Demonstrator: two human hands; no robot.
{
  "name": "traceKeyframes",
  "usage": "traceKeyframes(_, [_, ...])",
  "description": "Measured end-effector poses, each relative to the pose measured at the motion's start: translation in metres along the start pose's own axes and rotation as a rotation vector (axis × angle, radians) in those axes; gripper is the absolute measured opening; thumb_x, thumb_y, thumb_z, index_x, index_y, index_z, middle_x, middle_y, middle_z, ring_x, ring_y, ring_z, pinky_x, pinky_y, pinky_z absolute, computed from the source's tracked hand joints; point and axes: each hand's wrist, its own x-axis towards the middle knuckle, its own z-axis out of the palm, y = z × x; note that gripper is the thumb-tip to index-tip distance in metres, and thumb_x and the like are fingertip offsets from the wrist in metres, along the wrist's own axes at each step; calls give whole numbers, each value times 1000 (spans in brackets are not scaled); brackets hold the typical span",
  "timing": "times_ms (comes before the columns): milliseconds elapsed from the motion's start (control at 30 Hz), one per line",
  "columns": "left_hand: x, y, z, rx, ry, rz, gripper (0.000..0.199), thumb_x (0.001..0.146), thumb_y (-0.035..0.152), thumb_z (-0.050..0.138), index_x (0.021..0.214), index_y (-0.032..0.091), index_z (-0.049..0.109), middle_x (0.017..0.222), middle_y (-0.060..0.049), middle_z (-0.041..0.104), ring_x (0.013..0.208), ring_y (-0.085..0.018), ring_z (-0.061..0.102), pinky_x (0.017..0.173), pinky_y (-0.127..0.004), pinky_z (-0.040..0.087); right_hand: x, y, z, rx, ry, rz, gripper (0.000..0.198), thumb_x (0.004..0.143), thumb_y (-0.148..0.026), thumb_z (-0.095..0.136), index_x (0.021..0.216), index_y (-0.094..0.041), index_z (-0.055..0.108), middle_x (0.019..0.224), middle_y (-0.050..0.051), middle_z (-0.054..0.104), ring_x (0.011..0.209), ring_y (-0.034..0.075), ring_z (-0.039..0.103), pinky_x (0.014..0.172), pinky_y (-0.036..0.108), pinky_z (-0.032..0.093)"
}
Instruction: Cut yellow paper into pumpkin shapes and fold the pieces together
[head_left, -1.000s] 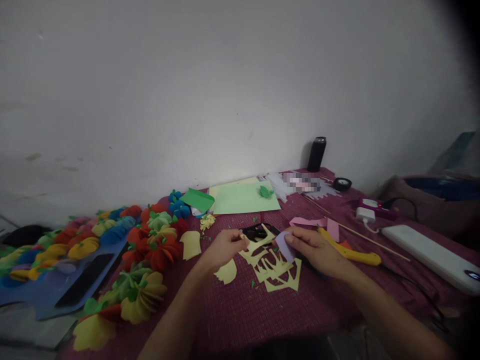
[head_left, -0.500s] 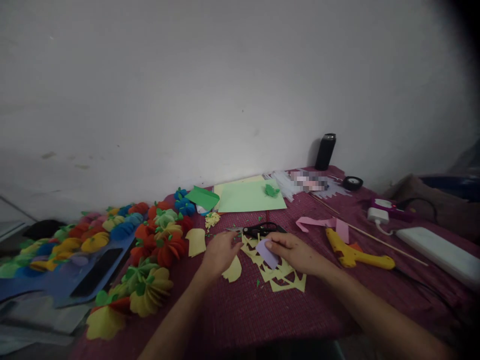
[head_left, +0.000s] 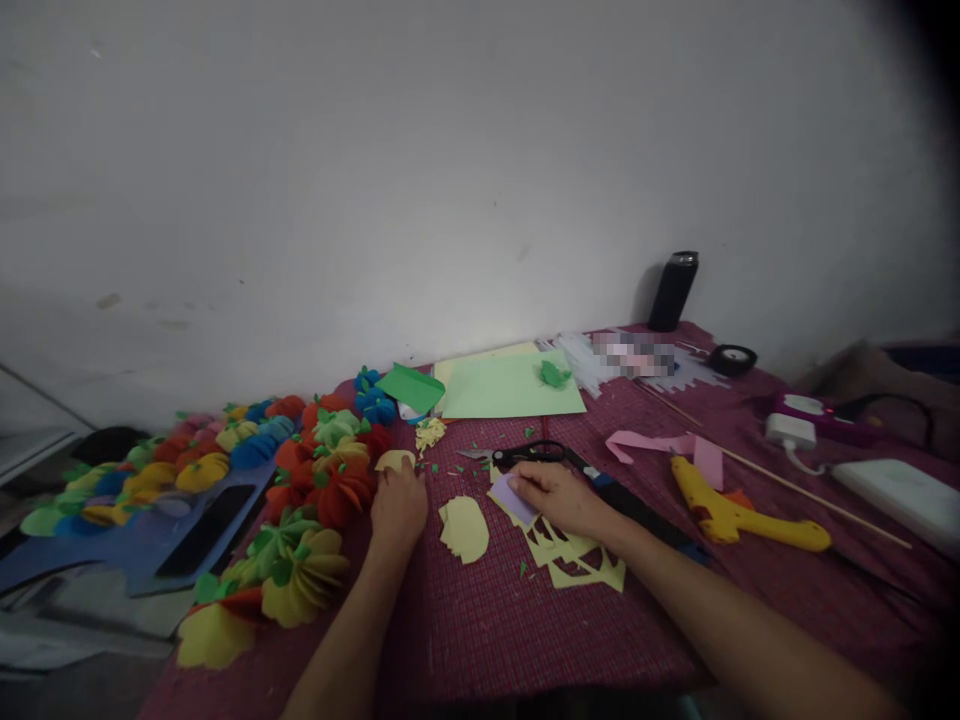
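Both forearms (head_left: 341,640) reach across the worktop (head_left: 480,630), wall (head_left: 465,190) at twelve o'clock; right hand (head_left: 559,498) pinches lilac paper (head_left: 511,496); left hand (head_left: 399,508) half-curls over yellow paper (head_left: 394,459), grip unclear.

Maroon checked tablecloth (head_left: 480,640): yellow cutouts (head_left: 466,530), scissors (head_left: 507,458), glue gun (head_left: 727,520), pink strip (head_left: 651,446), paper pumpkins (head_left: 341,495) (green scraps (head_left: 523,568) scattered about).

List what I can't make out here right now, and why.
In the head view:
Yellow paper: near part hidden by the left hand.
Lilac paper: one end covered by the right hand.
Pixelated item: details blurred out.
White slab: end cut off by the right picture edge.
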Motion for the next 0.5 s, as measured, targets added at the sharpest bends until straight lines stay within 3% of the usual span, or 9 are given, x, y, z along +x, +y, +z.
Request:
traceKeyframes(133, [2,-1,-2,16,-28,-22,33,84,17,24,99,9,52,95,-19,54,86,-24,56,73,-32,41,-2,-3,3,-52,-33,-34,29,88,-31,34,73,-16,54,62,-3,49,56,10,42,52,21,31])
traceKeyframes(333, [3,1,4,45,3,-72,43,81,12,25,123,12,36,106,-21,51,91,-26,54,71,-34,42,-4,-4,4,-138,-57,-60,28,88,-28,35,70,-16,52,62,-2,51,57,10,44,54,21,31])
traceKeyframes(500, [7,4,8,40,68,-94,46,82,18,27,128,17,33,115,-20,47,96,-29,51,73,-41,42,-4,-2,5,-170,-55,-67,26,87,-26,36,69,-17,52,62,-2,51,58,11,45,55,21,31])
